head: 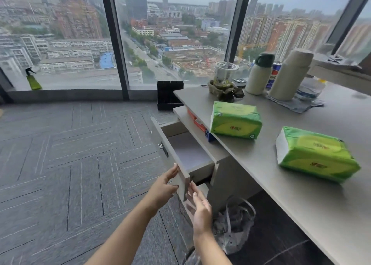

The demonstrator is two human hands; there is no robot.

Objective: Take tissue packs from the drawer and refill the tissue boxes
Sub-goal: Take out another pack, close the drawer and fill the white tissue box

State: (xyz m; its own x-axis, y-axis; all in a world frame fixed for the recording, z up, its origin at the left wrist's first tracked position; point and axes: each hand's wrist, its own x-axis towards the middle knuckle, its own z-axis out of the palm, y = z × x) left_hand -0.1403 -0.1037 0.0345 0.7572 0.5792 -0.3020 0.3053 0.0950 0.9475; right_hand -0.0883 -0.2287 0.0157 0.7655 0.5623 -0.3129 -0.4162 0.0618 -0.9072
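Two packs (235, 120) (316, 154) lie on the desk (281, 194) near its front edge, and the drawer (188, 154) looks empty, so closing it seems next. Left hand (162, 188) and right hand (198, 206), fingers loosely spread and holding nothing, touch the drawer front's near corner, packs well apart.

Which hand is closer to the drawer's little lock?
Left. The left hand touches the drawer front just below the lock; the right hand is lower, at the front's near end.
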